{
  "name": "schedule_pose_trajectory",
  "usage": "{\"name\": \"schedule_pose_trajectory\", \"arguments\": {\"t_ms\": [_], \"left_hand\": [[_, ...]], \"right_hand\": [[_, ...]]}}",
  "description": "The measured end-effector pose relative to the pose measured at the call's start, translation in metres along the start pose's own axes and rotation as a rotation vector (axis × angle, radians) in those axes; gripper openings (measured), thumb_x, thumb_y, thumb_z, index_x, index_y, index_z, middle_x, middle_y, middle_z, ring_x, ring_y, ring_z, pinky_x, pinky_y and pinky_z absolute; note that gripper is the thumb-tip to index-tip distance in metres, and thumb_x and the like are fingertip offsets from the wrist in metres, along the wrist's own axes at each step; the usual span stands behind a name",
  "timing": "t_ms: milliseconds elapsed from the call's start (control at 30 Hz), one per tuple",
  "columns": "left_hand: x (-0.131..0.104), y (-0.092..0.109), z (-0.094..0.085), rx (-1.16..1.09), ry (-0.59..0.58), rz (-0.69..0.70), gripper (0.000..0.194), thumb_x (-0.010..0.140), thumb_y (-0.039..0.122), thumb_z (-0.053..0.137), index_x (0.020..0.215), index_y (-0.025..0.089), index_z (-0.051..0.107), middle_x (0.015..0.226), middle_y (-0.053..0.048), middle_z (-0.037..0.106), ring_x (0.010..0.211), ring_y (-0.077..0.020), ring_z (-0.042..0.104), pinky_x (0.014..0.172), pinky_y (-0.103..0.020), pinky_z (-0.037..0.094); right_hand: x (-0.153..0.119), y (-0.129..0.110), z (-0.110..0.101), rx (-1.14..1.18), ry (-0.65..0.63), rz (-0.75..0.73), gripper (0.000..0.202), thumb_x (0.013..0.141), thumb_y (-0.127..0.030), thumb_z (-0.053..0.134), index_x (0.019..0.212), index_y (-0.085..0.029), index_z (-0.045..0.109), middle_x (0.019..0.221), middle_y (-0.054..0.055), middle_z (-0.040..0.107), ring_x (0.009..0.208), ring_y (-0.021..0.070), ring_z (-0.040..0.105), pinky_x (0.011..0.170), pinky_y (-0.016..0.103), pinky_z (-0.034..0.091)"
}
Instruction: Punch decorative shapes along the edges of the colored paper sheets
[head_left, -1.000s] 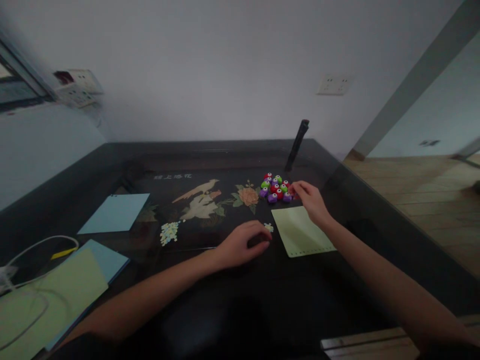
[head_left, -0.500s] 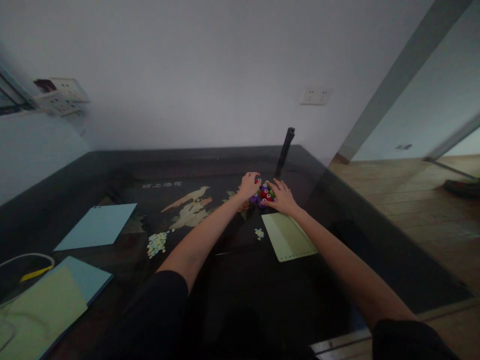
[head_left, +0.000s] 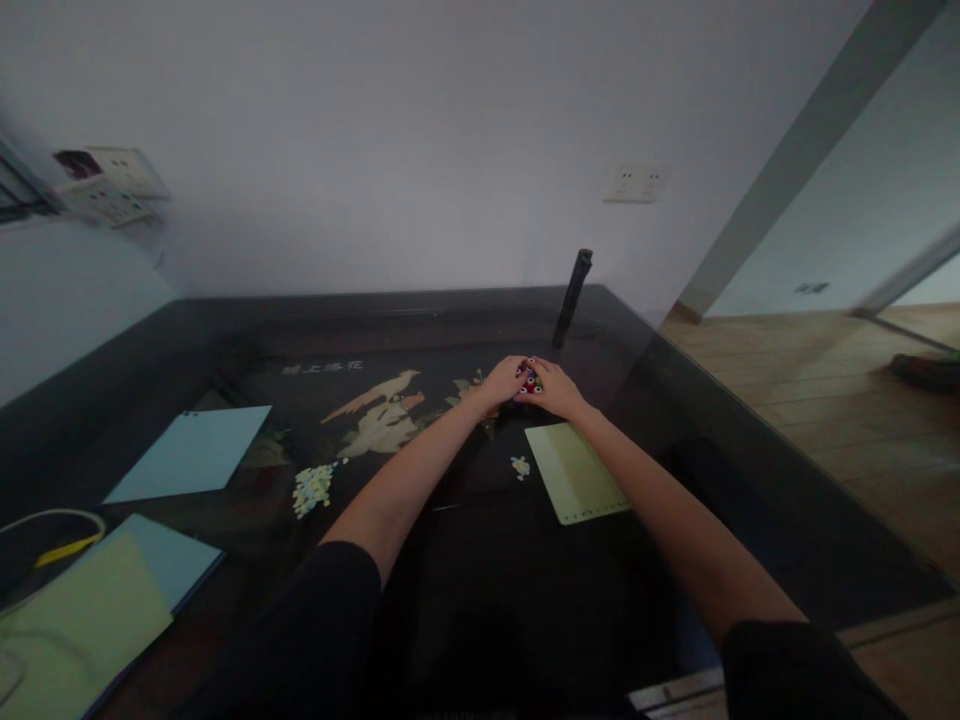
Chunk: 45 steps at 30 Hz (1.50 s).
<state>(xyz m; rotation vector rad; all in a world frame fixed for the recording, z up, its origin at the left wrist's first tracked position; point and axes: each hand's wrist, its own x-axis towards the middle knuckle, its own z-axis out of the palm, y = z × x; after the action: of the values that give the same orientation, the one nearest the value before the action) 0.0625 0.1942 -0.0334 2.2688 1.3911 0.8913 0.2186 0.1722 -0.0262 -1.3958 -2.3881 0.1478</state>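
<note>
Several small red, purple and green pieces with eye-like white dots (head_left: 531, 384) are bunched together on the dark table (head_left: 465, 560). My left hand (head_left: 505, 381) curls around their left side, and my right hand (head_left: 556, 388) cups them from the right. The fingertips of both hands nearly meet over the bunch and cover much of it. Just in front of my right hand lies a pale green sheet (head_left: 574, 470) with holes along its near edge. Beside it is a small cluster of pale paper bits (head_left: 520, 467).
A larger pile of pale bits (head_left: 313, 488) lies left of my left forearm. Blue sheet (head_left: 191, 455) and stacked green and blue sheets (head_left: 97, 610) are further left, near a white loop with a yellow tag (head_left: 66, 551). A black cylinder (head_left: 575, 285) stands at the back.
Both hands have closed inward around the colourful pieces, which are now bunched tighter and more hidden. The view has shifted slightly; the sheets and pale bits stay in place.
</note>
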Motion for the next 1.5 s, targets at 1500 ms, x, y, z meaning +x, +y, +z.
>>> {"name": "schedule_pose_trajectory", "arguments": {"t_ms": [1500], "left_hand": [[-0.154,0.132,-0.051,0.242,-0.548,0.511,0.042,0.077,0.026,0.066,0.116,0.021,0.052,0.121,-0.012,0.054,0.112,-0.0272,0.050,0.088,-0.038,0.045]], "right_hand": [[-0.170,0.019,-0.090,-0.167,-0.116,0.457,0.034,0.080,-0.044,0.054,0.097,-0.016,0.064,0.091,0.012,0.068,0.083,0.0253,0.064,0.074,0.036,0.047]]}}
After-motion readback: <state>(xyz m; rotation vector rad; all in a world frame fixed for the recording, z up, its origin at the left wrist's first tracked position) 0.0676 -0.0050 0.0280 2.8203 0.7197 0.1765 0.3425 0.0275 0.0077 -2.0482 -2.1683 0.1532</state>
